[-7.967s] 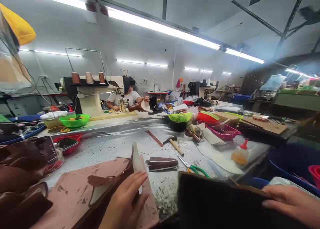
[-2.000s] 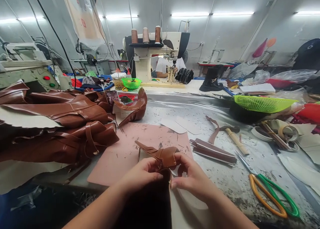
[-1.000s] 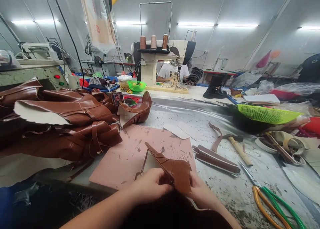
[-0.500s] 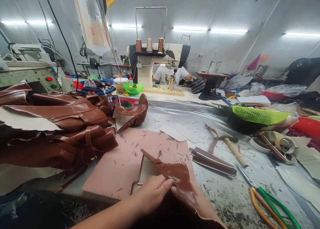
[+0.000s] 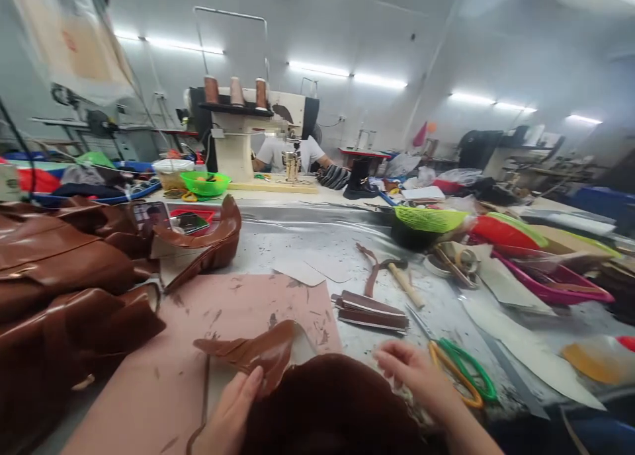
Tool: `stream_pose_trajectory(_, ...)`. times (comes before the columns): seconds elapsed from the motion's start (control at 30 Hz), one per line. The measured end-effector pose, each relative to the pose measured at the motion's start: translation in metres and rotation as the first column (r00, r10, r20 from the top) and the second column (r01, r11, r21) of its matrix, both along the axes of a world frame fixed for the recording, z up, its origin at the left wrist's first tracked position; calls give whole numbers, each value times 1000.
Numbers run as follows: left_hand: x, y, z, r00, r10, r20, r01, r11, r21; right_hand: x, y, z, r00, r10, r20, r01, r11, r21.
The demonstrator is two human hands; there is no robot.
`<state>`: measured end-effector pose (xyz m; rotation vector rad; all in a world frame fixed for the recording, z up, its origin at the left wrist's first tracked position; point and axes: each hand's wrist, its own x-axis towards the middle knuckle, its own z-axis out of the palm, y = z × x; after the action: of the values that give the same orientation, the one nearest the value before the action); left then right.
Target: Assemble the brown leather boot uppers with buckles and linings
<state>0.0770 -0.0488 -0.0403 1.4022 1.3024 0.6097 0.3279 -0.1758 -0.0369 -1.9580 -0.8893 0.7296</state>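
Brown boot upper point(image 5: 270, 352): at bottom centre, partly over the pink mat point(image 5: 238, 303), narrow end pointing to ten o'clock, dark shaft bulging toward five.
Left hand point(image 5: 229, 403): at eight o'clock of the upper, grasping the leather, thumb on top, other fingers mostly hidden.
Right hand point(image 5: 415, 370): at three o'clock, fingers curled beside the shaft; cannot tell whether pinching or touching anything.
Leather strips point(image 5: 372, 311): at one o'clock, bundled on the bench point(image 5: 268, 247).
Scissors point(image 5: 449, 359): at three o'clock, just beyond the right hand, blades toward eleven.
Hammer point(image 5: 405, 285): at two o'clock, behind the strips.
Pile of boot uppers point(image 5: 64, 260): at ten o'clock.
Slip: possible twisting, from a one-sided hold on bulky leather.
Scuff: possible against scissors, from swinging the shaft toward three o'clock.
Crease: possible at the thumb, from pinching too hard.
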Motion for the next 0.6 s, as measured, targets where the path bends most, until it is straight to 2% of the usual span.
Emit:
stream_pose_trajectory(0.07,3,-3,0,997,40,60,-39,999,-13,35,-7,10,974,-86,209,103,992,-69)
stream_pose_trajectory(0.1,5,-5,2,995,1,101,1,1000,-19,52,-8,14,954,-124,273,154,983,-95)
stream_pose_trajectory(0.17,9,-9,9,971,-146,187,153,988,-26,87,-6,18,908,-176,380,253,954,-160)
stream_pose_trajectory(0.23,12,-10,16,918,-309,247,320,947,-5,118,0,17,863,-194,467,334,912,-239)
stream_pose_trajectory(0.33,11,-9,29,873,-455,177,450,890,73,148,4,13,821,-176,543,400,856,-327)
stream_pose_trajectory(0.4,10,-9,37,870,-487,81,472,868,153,156,-1,11,802,-146,580,414,835,-362)
stream_pose_trajectory(0.47,9,-10,45,883,-469,-2,459,863,211,153,-12,9,788,-101,607,411,821,-397)
stream_pose_trajectory(0.6,14,-13,56,905,-422,-47,422,881,213,121,-45,-9,801,45,596,326,804,-498)
